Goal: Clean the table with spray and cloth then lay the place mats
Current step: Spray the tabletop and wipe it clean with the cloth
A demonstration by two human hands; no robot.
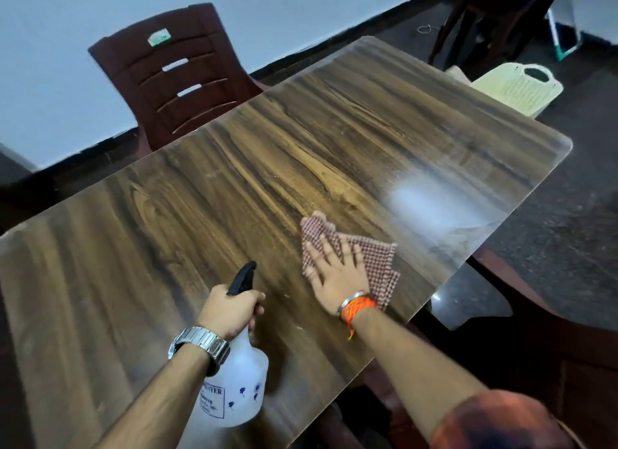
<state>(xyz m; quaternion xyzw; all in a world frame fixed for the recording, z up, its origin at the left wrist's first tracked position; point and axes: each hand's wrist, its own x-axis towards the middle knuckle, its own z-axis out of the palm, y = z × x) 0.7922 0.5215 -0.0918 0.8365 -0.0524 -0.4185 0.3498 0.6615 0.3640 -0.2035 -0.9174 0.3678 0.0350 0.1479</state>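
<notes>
Across the middle of the head view runs a long wooden table (234,181) with dark and golden grain, from the lower left of the frame to the upper right. Right of centre, a red-and-white checked cloth (381,268) lies folded flat on the tabletop, near the table's right-hand edge. The right hand (334,271) presses down on it with the palm flat and the fingers straight and spread, so nothing is grasped; the cloth shows beyond the fingertips and along the hand's right side. A metal bangle and orange thread (357,303) circle that wrist, and an orange-brown sleeve (501,418) shows at the lower right.

Low in the centre, the left hand (230,311) is clenched around the neck of a translucent white spray bottle (237,381), with its fingers curled under the black trigger head (242,278), which points up the frame over the tabletop. The bottle's body hangs just above the near part of the table and bears a printed label. A steel watch (200,345) sits on the left wrist.

Up and to the right of the cloth, a pale hazy patch (418,198) lies on the wood; whether it is spray or glare cannot be told.

At the upper left, a maroon plastic chair (180,81) stands against the table's far side. At the upper right, a cream plastic basket (521,87) sits beyond the table's end.
</notes>
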